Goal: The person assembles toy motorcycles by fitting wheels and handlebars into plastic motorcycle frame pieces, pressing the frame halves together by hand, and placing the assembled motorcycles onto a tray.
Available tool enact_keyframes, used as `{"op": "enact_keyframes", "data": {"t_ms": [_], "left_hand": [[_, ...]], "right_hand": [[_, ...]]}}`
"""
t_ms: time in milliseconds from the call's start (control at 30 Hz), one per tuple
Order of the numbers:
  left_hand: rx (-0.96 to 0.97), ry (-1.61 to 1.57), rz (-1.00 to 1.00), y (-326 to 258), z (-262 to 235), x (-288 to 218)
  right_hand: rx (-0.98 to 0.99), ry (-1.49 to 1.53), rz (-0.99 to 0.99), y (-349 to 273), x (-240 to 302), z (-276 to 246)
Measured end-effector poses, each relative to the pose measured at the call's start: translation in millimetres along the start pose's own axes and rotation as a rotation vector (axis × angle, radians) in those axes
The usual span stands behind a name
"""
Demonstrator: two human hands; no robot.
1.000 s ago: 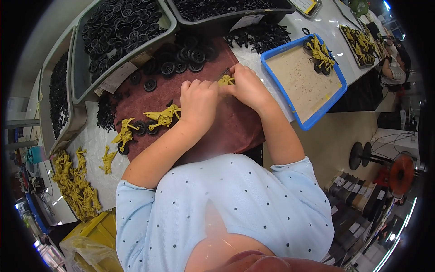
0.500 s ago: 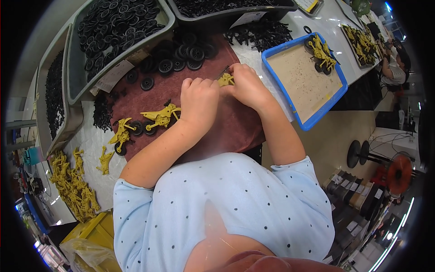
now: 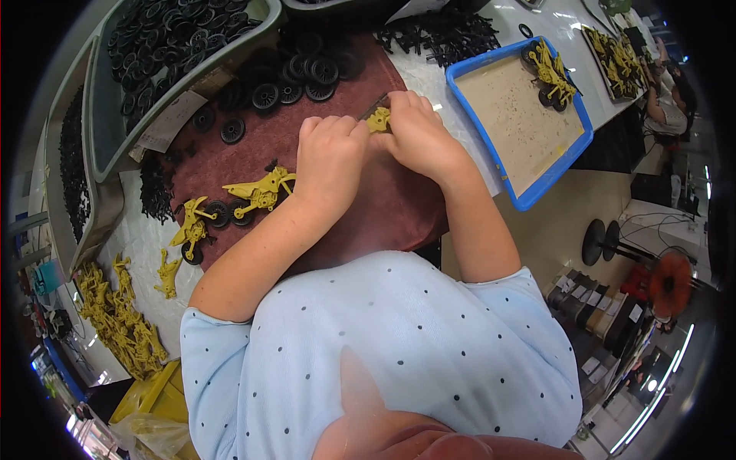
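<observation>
Over the dark red cloth [image 3: 360, 207], both my hands are closed around one yellow plastic toy motorcycle body [image 3: 378, 119], of which only a small piece shows between them. My left hand [image 3: 331, 157] grips it from the left with curled fingers. On the other side my right hand [image 3: 418, 136] pinches it, thumb toward the left hand. A thin dark part sticks out above the yellow piece; its kind is hidden. Left of my left forearm lie a yellow toy motorcycle [image 3: 261, 189] and a second yellow motorcycle body [image 3: 192, 224], with black wheels beside them.
Loose black wheels [image 3: 266, 97] lie at the cloth's back, before a grey bin of wheels [image 3: 184, 46]. Small black parts [image 3: 437, 37] are heaped behind. A blue-rimmed tray [image 3: 512, 198] at right holds a wheeled yellow motorcycle [image 3: 553, 73]. Yellow bodies [image 3: 123, 322] pile up at left.
The whole view has shifted slightly, so the bins and cloth sit higher and further left. Both hands keep their hold on the yellow body, with little visible change in grip.
</observation>
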State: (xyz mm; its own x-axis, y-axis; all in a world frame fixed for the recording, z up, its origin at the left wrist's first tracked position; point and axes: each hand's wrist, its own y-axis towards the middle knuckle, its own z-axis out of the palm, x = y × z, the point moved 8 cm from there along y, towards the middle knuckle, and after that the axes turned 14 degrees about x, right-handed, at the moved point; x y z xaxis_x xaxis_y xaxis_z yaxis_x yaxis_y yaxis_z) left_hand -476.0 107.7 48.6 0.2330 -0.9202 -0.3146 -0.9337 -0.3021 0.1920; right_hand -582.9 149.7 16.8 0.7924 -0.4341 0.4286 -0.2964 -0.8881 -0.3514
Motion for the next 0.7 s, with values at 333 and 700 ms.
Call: {"op": "enact_keyframes", "data": {"t_ms": [333, 700], "left_hand": [[-0.025, -0.036, 0.040, -6, -2, -2], [0.005, -0.088, -0.013, -6, 1, 0]], "right_hand": [[-0.048, 0.641, -0.129, 15, -27, -20], [-0.245, 0.014, -0.038, 11, 17, -29]]}}
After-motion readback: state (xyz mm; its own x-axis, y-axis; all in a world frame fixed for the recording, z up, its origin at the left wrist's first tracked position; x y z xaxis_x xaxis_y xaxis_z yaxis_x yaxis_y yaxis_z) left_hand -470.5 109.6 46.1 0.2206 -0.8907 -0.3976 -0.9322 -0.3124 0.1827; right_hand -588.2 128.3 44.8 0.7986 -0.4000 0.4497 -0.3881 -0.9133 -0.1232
